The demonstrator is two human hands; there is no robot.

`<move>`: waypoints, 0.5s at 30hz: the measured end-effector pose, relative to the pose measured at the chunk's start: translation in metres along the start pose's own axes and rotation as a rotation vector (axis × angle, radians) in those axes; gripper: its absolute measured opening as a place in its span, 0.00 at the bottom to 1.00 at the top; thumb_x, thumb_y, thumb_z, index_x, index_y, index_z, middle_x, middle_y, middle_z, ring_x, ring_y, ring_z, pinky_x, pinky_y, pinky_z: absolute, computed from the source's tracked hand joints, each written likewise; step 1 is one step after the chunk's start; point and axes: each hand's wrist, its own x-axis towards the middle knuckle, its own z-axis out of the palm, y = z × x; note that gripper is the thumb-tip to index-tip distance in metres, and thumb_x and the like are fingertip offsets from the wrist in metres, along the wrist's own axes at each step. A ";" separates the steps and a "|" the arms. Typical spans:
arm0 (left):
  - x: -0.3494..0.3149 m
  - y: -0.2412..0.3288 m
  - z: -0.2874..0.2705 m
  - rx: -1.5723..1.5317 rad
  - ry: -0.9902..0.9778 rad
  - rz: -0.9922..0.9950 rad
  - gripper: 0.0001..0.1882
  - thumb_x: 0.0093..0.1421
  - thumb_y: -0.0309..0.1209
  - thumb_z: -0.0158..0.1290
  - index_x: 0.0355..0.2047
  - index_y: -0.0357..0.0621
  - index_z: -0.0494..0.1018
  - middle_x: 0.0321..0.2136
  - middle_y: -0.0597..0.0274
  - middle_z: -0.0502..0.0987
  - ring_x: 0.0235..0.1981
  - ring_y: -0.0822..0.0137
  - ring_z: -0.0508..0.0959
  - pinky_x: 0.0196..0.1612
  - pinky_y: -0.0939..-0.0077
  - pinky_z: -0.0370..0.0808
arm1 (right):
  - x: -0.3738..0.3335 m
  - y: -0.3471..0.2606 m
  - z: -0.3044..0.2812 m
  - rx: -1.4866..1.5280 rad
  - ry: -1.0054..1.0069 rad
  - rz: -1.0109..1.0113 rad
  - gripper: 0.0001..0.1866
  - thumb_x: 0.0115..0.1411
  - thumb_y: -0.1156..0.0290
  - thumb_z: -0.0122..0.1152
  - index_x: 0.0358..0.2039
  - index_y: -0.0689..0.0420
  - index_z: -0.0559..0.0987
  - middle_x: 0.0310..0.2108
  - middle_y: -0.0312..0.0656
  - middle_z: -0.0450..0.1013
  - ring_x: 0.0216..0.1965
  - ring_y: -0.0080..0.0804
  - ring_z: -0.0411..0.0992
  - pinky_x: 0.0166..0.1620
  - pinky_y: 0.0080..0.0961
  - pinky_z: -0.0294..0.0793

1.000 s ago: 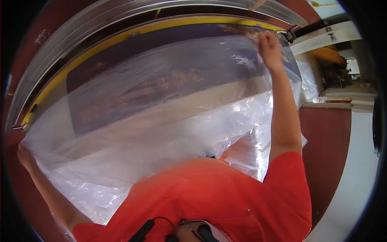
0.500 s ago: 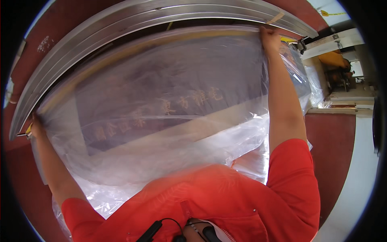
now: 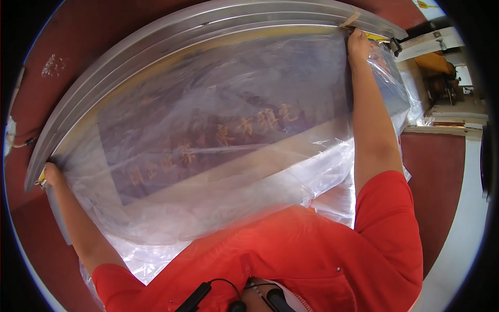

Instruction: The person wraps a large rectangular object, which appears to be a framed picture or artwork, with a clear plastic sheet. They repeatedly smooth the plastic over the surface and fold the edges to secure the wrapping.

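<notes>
A wide clear plastic bag [image 3: 171,213] is stretched between my two hands. Its far edge lies along a long silver metal bar [image 3: 205,23], which curves in this view. My left hand [image 3: 50,173] is closed on the bag's far left corner, at the bar's left end. Near the bar's right end, my right hand [image 3: 358,48] pinches the bag's far right corner. Through the film shows a dark panel [image 3: 218,93] with a row of gold characters. The fingertips of both hands are partly hidden.
A dark reddish surface [image 3: 62,99] surrounds the bar and extends at the right. More crumpled clear film [image 3: 150,257] lies under the bag. A strip of tan tape [image 3: 351,20] sticks to the bar near my right hand. Yellow bits [image 3: 377,37] show at the bar's right end.
Both hands have brought the bag's far edge up to the metal bar. The dark gap that ran between them is now covered. Both hands keep their hold.
</notes>
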 end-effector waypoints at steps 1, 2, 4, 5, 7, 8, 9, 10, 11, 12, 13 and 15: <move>-0.009 0.021 -0.001 -0.041 -0.012 0.004 0.17 0.55 0.35 0.30 0.28 0.37 0.68 0.27 0.48 0.73 0.32 0.54 0.73 0.33 0.63 0.69 | -0.002 0.000 -0.006 -0.013 -0.008 0.005 0.25 0.49 0.56 0.31 0.31 0.64 0.71 0.33 0.57 0.67 0.38 0.52 0.64 0.42 0.38 0.60; -0.022 0.065 -0.003 -0.086 -0.061 0.055 0.18 0.55 0.35 0.30 0.29 0.37 0.68 0.27 0.48 0.73 0.32 0.54 0.73 0.33 0.62 0.69 | -0.004 0.005 -0.024 -0.048 0.010 0.019 0.25 0.49 0.56 0.31 0.31 0.64 0.71 0.33 0.57 0.67 0.38 0.52 0.64 0.42 0.38 0.60; -0.023 0.045 -0.005 -0.043 -0.020 0.047 0.18 0.55 0.36 0.31 0.30 0.37 0.68 0.25 0.50 0.73 0.30 0.56 0.73 0.30 0.64 0.69 | -0.003 0.001 -0.022 -0.002 -0.015 0.015 0.25 0.49 0.56 0.31 0.30 0.65 0.71 0.32 0.57 0.68 0.38 0.51 0.64 0.41 0.37 0.61; -0.012 0.004 -0.010 0.020 0.023 0.030 0.19 0.55 0.37 0.31 0.31 0.38 0.68 0.24 0.51 0.73 0.28 0.58 0.73 0.29 0.66 0.69 | -0.001 -0.002 -0.006 0.056 -0.041 0.003 0.25 0.49 0.57 0.32 0.30 0.65 0.71 0.31 0.57 0.68 0.37 0.50 0.65 0.40 0.36 0.61; 0.016 -0.080 -0.040 0.132 0.186 0.068 0.19 0.55 0.39 0.32 0.33 0.38 0.68 0.23 0.52 0.73 0.26 0.60 0.73 0.26 0.68 0.69 | 0.010 -0.001 0.025 0.326 -0.155 0.081 0.24 0.49 0.57 0.34 0.29 0.66 0.71 0.30 0.56 0.68 0.34 0.48 0.66 0.39 0.34 0.62; -0.007 -0.028 -0.020 -0.404 -0.061 0.049 0.19 0.55 0.40 0.34 0.33 0.40 0.68 0.22 0.56 0.73 0.23 0.63 0.72 0.24 0.70 0.68 | 0.018 0.005 0.014 0.427 -0.180 0.147 0.23 0.49 0.57 0.35 0.28 0.66 0.71 0.29 0.55 0.69 0.33 0.47 0.66 0.38 0.33 0.62; -0.032 0.031 -0.023 -1.201 -0.276 -0.115 0.18 0.55 0.42 0.36 0.33 0.42 0.68 0.22 0.60 0.73 0.20 0.65 0.70 0.21 0.73 0.67 | 0.022 0.014 -0.005 0.538 -0.199 0.225 0.23 0.49 0.58 0.35 0.27 0.66 0.71 0.29 0.54 0.69 0.32 0.45 0.66 0.37 0.32 0.62; -0.061 0.096 -0.054 -1.644 -0.423 -0.347 0.18 0.55 0.43 0.38 0.33 0.43 0.69 0.21 0.64 0.72 0.17 0.68 0.68 0.18 0.75 0.65 | 0.008 0.000 -0.039 0.541 0.015 0.252 0.21 0.50 0.57 0.37 0.25 0.64 0.71 0.28 0.51 0.69 0.31 0.39 0.66 0.35 0.31 0.62; -0.058 0.084 -0.075 -1.549 -0.471 -0.296 0.17 0.54 0.44 0.40 0.34 0.45 0.68 0.23 0.66 0.72 0.16 0.70 0.66 0.17 0.77 0.63 | 0.002 -0.015 -0.047 0.472 0.014 0.081 0.21 0.51 0.57 0.38 0.26 0.63 0.71 0.28 0.49 0.69 0.31 0.39 0.66 0.36 0.30 0.62; -0.055 0.074 -0.090 -1.446 -0.522 -0.246 0.17 0.54 0.44 0.41 0.34 0.46 0.68 0.24 0.67 0.71 0.16 0.72 0.64 0.17 0.79 0.62 | -0.005 -0.026 -0.048 0.395 0.011 -0.086 0.20 0.51 0.57 0.39 0.26 0.62 0.72 0.28 0.48 0.69 0.32 0.38 0.66 0.36 0.30 0.62; -0.053 0.065 -0.103 -1.343 -0.577 -0.199 0.17 0.53 0.44 0.43 0.35 0.47 0.68 0.25 0.69 0.70 0.15 0.74 0.62 0.16 0.82 0.60 | -0.012 -0.036 -0.051 0.313 0.013 -0.253 0.19 0.52 0.57 0.39 0.26 0.61 0.72 0.29 0.47 0.69 0.32 0.37 0.66 0.37 0.30 0.63; -0.047 0.030 -0.128 -1.418 -0.574 -0.243 0.18 0.53 0.43 0.44 0.38 0.44 0.67 0.30 0.66 0.70 0.24 0.74 0.65 0.26 0.81 0.62 | -0.068 -0.089 -0.051 0.518 -0.323 -0.547 0.15 0.53 0.63 0.44 0.31 0.61 0.71 0.27 0.37 0.70 0.30 0.25 0.65 0.37 0.20 0.62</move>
